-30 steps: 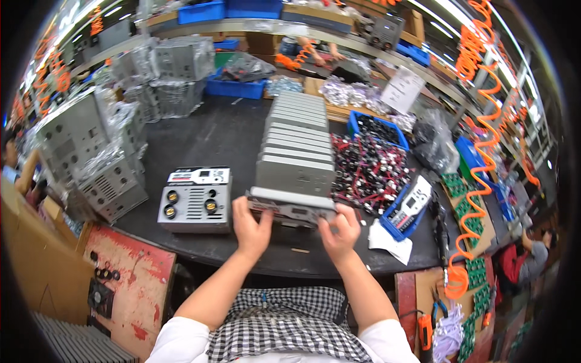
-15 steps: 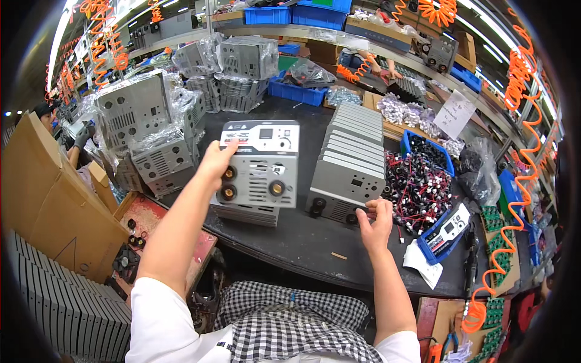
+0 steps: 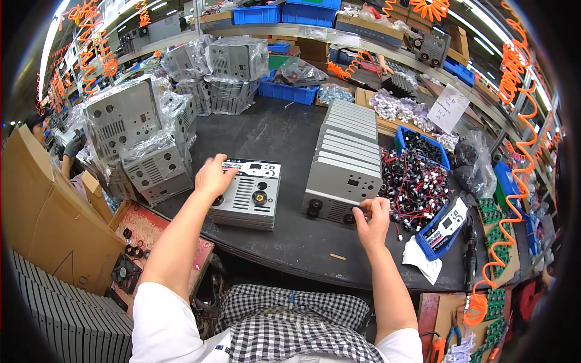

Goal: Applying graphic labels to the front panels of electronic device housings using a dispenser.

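My left hand (image 3: 212, 179) grips the left edge of a grey metal front panel (image 3: 247, 189) with a white-and-black label strip, vent slots and brass-centred sockets. This panel lies on a low stack of similar panels (image 3: 242, 222) at the table's near edge. To the right, a long row of upright grey panels (image 3: 348, 130) leans back across the table. At its front end stands a plain panel (image 3: 331, 207) with vent slots and two black sockets. My right hand (image 3: 373, 221) pinches that panel's lower right corner, by the socket; the exact fingertip contact is partly hidden.
Plastic-wrapped grey panels (image 3: 124, 121) are piled at the left, beside a cardboard box (image 3: 54, 212). Wired connectors (image 3: 414, 187) heap up right of the row. A blue-framed label panel (image 3: 445, 230) lies nearby. An orange coiled hose (image 3: 514, 206) hangs at the right.
My left hand has lowered the labelled panel onto the stack, leftward and nearer to me. My right hand stays at the plain panel's corner.
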`<state>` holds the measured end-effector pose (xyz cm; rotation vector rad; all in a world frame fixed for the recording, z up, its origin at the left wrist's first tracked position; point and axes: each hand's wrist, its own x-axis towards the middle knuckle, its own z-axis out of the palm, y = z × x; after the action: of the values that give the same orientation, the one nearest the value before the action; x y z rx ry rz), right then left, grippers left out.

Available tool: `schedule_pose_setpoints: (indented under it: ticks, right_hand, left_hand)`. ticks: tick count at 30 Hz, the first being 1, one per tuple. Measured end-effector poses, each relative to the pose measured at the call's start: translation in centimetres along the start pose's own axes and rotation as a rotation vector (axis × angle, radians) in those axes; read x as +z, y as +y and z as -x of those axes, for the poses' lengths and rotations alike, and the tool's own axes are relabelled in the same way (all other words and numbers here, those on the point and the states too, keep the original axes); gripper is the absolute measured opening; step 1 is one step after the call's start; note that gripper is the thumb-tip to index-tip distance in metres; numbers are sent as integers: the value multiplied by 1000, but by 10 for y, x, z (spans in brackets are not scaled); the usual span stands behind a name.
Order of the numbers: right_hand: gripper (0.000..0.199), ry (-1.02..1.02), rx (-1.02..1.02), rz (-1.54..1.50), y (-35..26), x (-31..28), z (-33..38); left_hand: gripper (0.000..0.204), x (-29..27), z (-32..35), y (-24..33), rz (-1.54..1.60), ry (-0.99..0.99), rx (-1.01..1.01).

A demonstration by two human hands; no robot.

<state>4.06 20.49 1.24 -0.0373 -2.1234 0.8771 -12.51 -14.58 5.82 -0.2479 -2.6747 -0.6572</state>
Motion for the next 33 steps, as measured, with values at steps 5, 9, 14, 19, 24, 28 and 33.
schedule_pose_setpoints:
  ticks: [5, 9, 14, 19, 24, 28, 33]
  right_hand:
    - [16, 107, 48, -151, 6, -2, 3]
    - [17, 130, 89, -178, 12, -8, 12]
    - [34, 120, -14, 407, 47, -85, -1]
    - [66, 121, 280, 1198, 132, -217, -18]
    - [62, 39, 181, 1222, 129, -239, -20]
    - [40, 193, -78, 1214, 120, -242, -16]
    - [12, 253, -111, 747, 50, -228, -1]
  left_hand:
    - [27, -13, 42, 73, 473, 327, 439]
    - [32, 5, 105, 131, 718, -101, 580]
    - [50, 79, 121, 133, 563, -75, 370]
    - [51, 98, 117, 143, 626, -151, 321]
    - [48, 92, 124, 146, 691, -116, 246]
    - [40, 87, 131, 149, 690, 21, 251]
    - [25, 62, 148, 176, 955, -25, 321]
